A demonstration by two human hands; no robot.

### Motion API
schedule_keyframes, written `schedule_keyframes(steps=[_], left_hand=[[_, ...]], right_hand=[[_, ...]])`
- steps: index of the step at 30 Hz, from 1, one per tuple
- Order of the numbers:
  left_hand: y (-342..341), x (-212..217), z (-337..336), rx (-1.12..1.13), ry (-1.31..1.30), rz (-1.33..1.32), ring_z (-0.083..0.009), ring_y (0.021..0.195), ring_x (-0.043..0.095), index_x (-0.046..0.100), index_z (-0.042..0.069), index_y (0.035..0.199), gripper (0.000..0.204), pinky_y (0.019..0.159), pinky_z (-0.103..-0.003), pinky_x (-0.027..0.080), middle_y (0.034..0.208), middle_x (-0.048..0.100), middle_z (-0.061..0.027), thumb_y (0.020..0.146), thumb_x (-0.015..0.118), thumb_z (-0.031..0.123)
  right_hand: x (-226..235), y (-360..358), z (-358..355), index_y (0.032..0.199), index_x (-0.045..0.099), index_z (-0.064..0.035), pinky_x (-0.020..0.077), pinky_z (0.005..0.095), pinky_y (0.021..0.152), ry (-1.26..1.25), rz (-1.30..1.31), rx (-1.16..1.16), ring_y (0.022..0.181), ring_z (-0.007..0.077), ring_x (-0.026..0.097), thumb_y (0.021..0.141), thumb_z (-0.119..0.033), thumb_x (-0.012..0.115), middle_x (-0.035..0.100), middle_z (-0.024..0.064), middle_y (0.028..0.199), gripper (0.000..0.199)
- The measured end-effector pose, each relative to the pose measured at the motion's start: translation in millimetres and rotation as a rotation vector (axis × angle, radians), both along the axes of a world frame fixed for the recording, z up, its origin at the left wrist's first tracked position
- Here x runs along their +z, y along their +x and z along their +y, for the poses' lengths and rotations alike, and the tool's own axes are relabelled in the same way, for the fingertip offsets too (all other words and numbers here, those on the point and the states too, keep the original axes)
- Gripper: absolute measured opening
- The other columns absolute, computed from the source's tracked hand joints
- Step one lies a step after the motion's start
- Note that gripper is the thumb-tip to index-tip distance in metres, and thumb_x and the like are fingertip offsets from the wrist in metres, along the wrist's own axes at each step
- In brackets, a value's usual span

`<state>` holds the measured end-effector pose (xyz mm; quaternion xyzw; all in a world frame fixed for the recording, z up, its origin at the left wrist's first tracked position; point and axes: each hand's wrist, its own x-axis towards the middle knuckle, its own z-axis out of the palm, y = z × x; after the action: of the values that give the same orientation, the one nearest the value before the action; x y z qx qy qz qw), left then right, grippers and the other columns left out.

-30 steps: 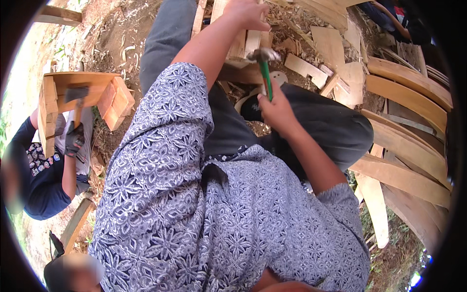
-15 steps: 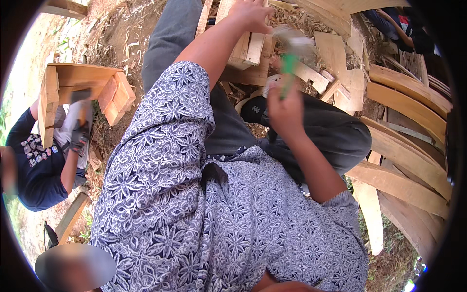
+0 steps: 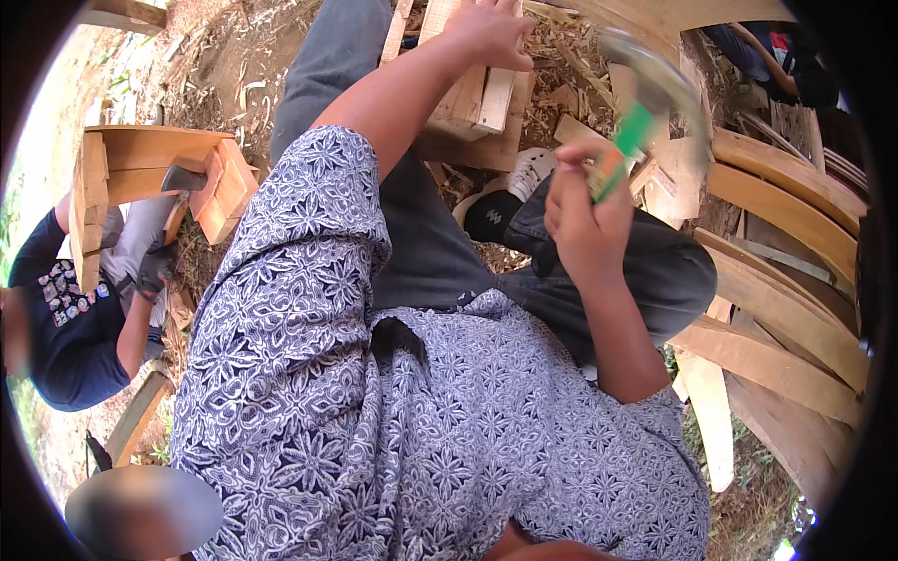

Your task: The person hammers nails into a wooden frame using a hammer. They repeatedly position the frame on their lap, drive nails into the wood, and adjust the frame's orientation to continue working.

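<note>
My right hand (image 3: 585, 220), fist closed on the green-handled hammer (image 3: 645, 103), has lifted from the wood to about 1 o'clock, its head blurred. My left hand (image 3: 486, 33) presses on the wooden block (image 3: 477, 93) at 12 o'clock; a downstroke looks due.

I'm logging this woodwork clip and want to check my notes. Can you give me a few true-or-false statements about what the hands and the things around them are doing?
1. The right hand grips a green-handled hammer. True.
2. The hammer head rests on the wood. False: it is raised, blurred, in the air.
3. The left hand presses on a pale wooden block. True.
4. Curved planks lie to the person's left. False: they lie to the right.
</note>
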<state>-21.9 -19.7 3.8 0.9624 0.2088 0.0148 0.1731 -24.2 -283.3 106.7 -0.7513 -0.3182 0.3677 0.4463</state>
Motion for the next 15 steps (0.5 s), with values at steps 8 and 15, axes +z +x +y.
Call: schedule_keyframes(steps=[8,15], left_hand=[[-1,-7,-4,0.000,0.022,0.008,-0.0504,0.150,0.025,0.066,0.014,0.134,0.071,0.122,-0.067,0.017,0.156,0.040,-0.0262,0.075,0.073,0.053],[7,-14,11,0.013,0.030,0.006,-0.0485,0.151,0.026,0.066,0.014,0.135,0.073,0.121,-0.066,0.018,0.159,0.039,-0.0261,0.075,0.073,0.056]], right_hand=[[-7,0,-2,0.104,0.059,-0.0039,0.0468,0.0307,0.071,0.048,0.034,0.042,0.075,0.0139,0.057,0.094,-0.001,0.052,0.058,0.0050,0.085,0.012],[-26,-4,-4,0.099,0.060,-0.0038,0.0447,0.0262,0.067,-0.113,0.055,0.134,0.073,0.0082,0.055,0.094,-0.001,0.050,0.060,0.0035,0.085,0.012]])
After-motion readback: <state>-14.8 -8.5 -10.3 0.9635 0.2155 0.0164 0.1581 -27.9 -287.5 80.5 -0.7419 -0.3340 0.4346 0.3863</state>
